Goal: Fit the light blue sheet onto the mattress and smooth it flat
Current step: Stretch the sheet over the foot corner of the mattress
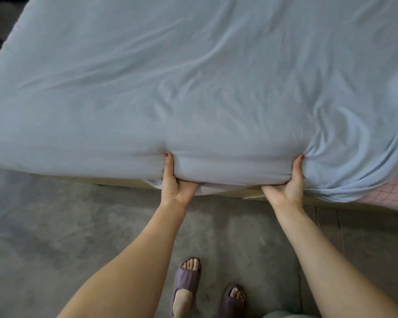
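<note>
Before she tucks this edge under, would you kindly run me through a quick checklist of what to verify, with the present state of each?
1. Left hand grips the near edge of the light blue sheet, thumb on top: ok.
2. Right hand grips the same edge, thumb on top: ok.
3. Sheet covers the right corner: not ok; fabric is bunched there and a pink checked layer shows uncovered.
4. Sheet top smooth: not ok; creases run across the middle and right.
5. Edge tucked under between the hands: cannot tell; the fingers are hidden beneath the fold.
6. Footing on the floor: ok; both slippers stand clear of the bed.
</note>
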